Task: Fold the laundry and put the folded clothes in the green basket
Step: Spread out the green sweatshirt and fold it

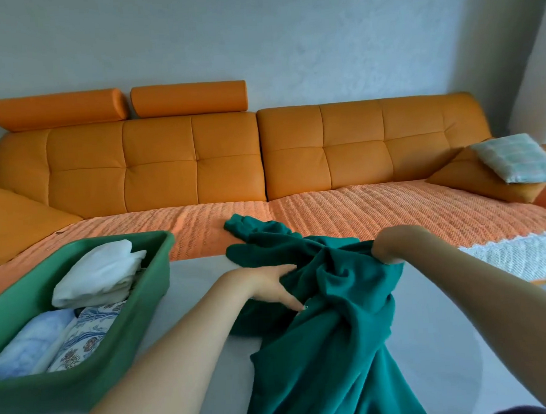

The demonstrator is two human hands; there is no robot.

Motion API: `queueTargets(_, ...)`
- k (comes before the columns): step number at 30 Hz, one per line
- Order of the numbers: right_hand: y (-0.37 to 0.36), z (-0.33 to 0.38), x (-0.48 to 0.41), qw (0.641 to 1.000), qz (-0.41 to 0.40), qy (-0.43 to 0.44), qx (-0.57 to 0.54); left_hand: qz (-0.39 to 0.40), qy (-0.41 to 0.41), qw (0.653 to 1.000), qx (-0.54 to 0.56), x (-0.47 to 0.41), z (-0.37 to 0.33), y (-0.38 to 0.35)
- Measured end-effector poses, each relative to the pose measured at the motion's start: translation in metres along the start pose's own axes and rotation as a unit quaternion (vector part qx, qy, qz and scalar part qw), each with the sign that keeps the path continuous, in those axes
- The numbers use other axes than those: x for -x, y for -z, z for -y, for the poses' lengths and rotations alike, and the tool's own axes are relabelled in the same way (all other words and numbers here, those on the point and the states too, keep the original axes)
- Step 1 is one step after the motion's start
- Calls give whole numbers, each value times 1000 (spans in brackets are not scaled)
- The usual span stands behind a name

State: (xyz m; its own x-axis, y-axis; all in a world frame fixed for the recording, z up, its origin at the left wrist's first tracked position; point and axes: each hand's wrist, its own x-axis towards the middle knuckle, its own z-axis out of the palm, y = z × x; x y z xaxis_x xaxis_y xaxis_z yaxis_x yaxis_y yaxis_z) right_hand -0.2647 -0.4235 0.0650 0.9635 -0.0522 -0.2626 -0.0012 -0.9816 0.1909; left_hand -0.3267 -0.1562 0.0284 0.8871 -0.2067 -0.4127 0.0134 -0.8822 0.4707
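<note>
Head view: your left hand (271, 283) lies flat on the bunched teal garment (325, 347), your right hand (387, 249) clutches a fold, so spread it smooth across the tabletop (194, 295) first.

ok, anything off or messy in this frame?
Only the teal garment: it lies twisted and bunched on the white table, one end reaching past the table's far edge, with the right grip holding a fold. The folded pieces in the green basket sit tidy. Nothing looks spilled or damaged.
</note>
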Motion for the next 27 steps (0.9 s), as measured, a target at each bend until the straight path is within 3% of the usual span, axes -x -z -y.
queueTargets(3,-1,4,-3,995,-56,2,-82,0,-12,998,-65,-7,8,-14)
queueTargets(6,-4,22,2,963,-136,110,-205,-83,1,996,-27,-15,20,-11)
queueTargets(7,-2,30,7,939,-126,165,-273,-129,2,992,8,-15,23,-6)
queueTargets(9,5,44,18,892,-29,249,-376,-211,-8,970,117,-12,24,12)
queueTargets(10,7,51,23,894,1,280,-350,-240,-22,955,175,-7,22,23)
queueTargets(12,10,60,26,923,-29,296,-245,-299,-65,916,257,3,14,45)
queueTargets(14,16,62,22,944,-134,227,-199,-357,-116,892,253,10,4,63)
queueTargets(16,21,58,19,964,-207,103,-134,-359,-149,900,197,11,-4,72)
queueTargets(18,25,47,20,982,-187,-10,-16,-351,-138,925,52,9,-14,74)
queueTargets(20,19,37,18,982,-161,-65,75,-357,-123,923,-76,2,-26,72)
queueTargets(22,8,35,15,978,-198,55,20,-361,-154,918,-54,-5,-42,68)
queueTargets(24,0,46,19,935,-204,242,-162,-362,-193,911,49,-13,-62,62)
queueTargets(25,-4,52,21,914,-191,277,-227,-358,-211,905,94,-15,-70,58)
queueTargets(27,-11,55,15,909,-186,257,-269,-356,-237,896,119,-23,-78,51)
